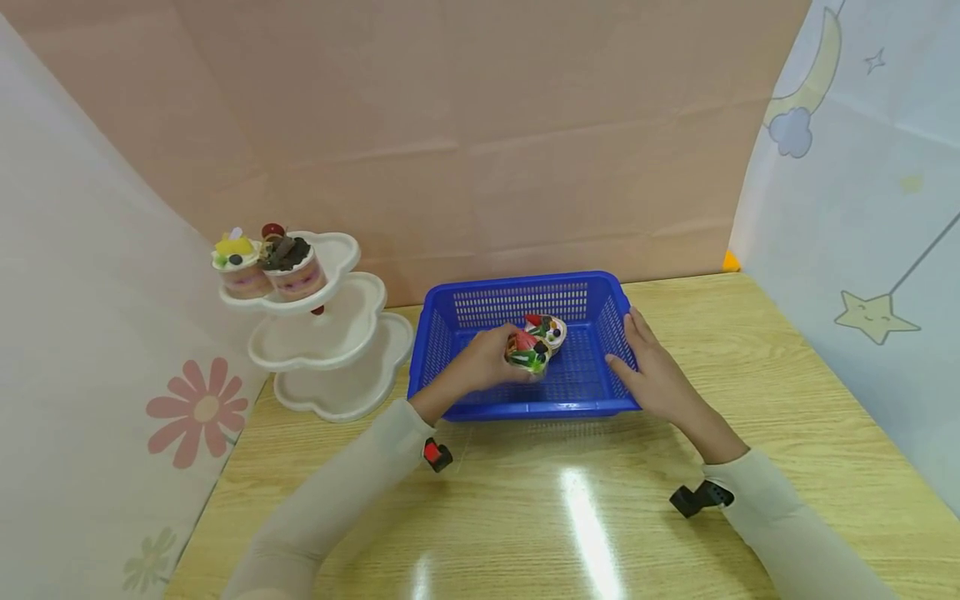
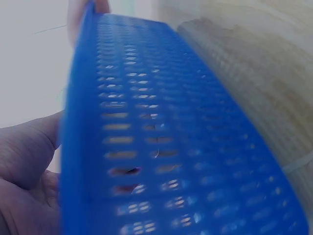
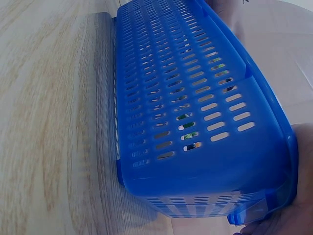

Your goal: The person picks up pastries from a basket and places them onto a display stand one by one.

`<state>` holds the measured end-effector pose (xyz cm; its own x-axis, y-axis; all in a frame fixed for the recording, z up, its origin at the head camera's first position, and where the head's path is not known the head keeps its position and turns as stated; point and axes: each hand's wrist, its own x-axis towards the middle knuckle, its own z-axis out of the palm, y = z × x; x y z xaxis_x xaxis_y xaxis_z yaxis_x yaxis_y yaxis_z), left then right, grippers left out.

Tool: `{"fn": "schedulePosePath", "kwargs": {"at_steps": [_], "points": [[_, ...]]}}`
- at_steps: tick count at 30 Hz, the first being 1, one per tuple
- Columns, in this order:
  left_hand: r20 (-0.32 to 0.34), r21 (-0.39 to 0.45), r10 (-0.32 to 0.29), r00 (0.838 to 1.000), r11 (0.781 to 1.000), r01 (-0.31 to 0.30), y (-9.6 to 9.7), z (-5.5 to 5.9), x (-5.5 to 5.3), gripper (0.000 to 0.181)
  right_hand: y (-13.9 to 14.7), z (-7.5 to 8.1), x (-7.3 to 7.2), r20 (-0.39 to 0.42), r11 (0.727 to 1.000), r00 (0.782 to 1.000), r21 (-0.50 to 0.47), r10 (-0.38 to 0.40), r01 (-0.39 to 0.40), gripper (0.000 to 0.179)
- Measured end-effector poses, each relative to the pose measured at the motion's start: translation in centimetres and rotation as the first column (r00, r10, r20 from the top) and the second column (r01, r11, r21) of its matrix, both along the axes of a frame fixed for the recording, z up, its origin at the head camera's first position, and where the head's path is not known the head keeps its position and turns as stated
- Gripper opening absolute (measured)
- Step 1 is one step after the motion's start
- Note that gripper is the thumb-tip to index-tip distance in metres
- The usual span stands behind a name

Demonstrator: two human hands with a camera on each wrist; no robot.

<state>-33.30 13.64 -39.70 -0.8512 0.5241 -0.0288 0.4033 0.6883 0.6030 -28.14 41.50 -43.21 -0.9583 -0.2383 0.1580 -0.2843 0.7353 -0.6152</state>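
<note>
In the head view my left hand (image 1: 491, 360) reaches into a blue plastic basket (image 1: 536, 409) and grips a fruit-topped cake cup (image 1: 531, 354). Red fruit and green slices show on its top. A second fruit-topped cake cup (image 1: 553, 331) stands right behind it in the basket. My right hand (image 1: 660, 375) holds the basket's right rim, thumb over the inner side and fingers along the outside. The left wrist view shows part of the left hand (image 2: 24, 166) behind the perforated basket wall (image 2: 146, 122), which hides the held cup.
Left of the basket stands a white three-tier stand (image 1: 341, 387). Its top tier bears a yellow-topped cake cup (image 1: 242, 271) and a chocolate-topped cake cup (image 1: 294, 271). A peach cloth (image 1: 480, 150) hangs behind the wooden table (image 1: 525, 517), with printed curtains at both sides.
</note>
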Motion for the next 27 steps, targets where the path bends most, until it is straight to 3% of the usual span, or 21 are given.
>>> {"fn": "schedulePosePath", "kwargs": {"at_steps": [15, 20, 27], "points": [[-0.103, 0.058, 0.061, 0.993, 0.997, -0.056, -3.9, 3.5, 0.8, 0.070, 0.0, -0.1, -0.1, -0.016, 1.000, 1.000, 0.007, 0.001, -0.001, 0.073], [-0.102, 0.073, 0.095, 0.990, 0.993, -0.088, -5.4, 4.1, 1.1, 0.075, -0.1, 0.0, 0.0, -0.016, 1.000, 1.000, 0.005, 0.001, -0.001, 0.071], [-0.043, 0.129, 0.120, 0.992, 0.985, -0.114, -7.2, 4.7, 1.6, 0.079, 0.0, 0.0, 0.0, -0.012, 1.000, 1.000, 0.003, 0.001, -0.001, 0.072]]}}
